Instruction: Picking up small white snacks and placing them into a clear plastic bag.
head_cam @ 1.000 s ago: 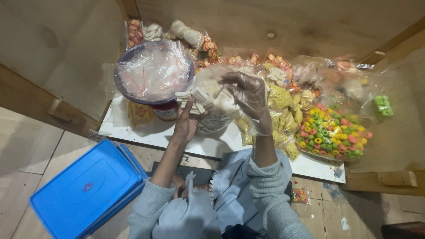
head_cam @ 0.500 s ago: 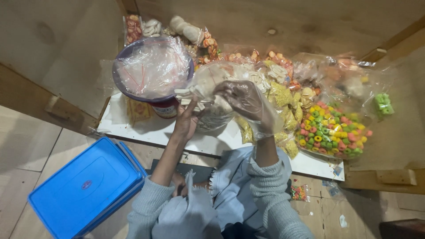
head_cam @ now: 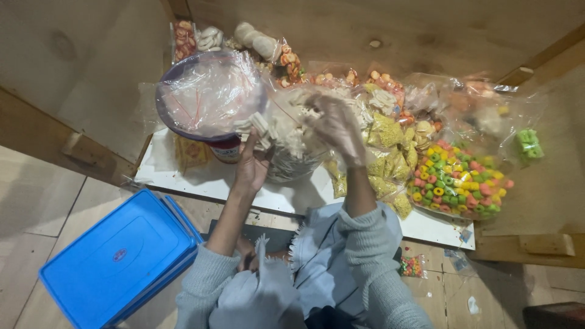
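My left hand [head_cam: 251, 167] pinches the near edge of a clear bag [head_cam: 292, 137] of pale snack pieces at the middle of the white board [head_cam: 201, 180], right of the lined tub [head_cam: 210, 94]. My gloved right hand [head_cam: 338, 128] is curled over the bag's top, blurred; I cannot tell what it grips. I judge it best to hold the mouth upright so nothing spills.

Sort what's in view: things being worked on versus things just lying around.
In hand: left hand and right hand, in a thin plastic glove, on the clear bag of pale snacks.

Lying about: bag-lined bowl, colourful ring snacks, yellow snack bags, blue lids.
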